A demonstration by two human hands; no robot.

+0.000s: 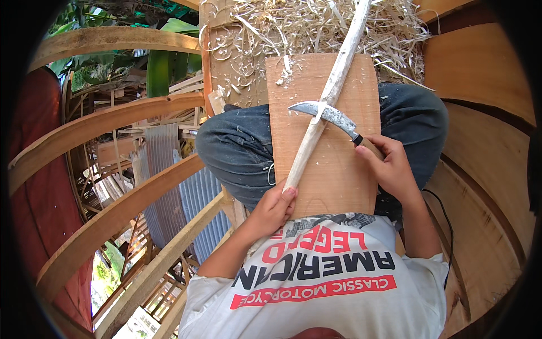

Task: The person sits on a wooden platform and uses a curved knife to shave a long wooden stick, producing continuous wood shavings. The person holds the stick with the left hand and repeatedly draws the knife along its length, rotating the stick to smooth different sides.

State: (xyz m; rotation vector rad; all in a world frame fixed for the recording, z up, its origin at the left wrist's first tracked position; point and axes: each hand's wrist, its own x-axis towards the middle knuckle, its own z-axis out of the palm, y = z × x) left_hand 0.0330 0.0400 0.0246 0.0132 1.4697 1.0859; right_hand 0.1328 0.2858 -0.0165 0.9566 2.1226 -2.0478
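Note:
A long pale peeled stick slants from my lap up to the far right, lying over a flat wooden board on my crossed legs. The fingers of my left hand are wrapped round its near end. My right hand grips the brown wooden handle of a curved knife with a worn, sickle-like blade. That blade lies across the stick about midway, its tip pointing left. A small raised sliver shows where blade and stick meet.
Curled wood shavings lie heaped beyond the board. At left runs a railing of wooden slats, with corrugated metal sheets and plants past it. A curved plank wall stands at right, with a black cable near my right elbow.

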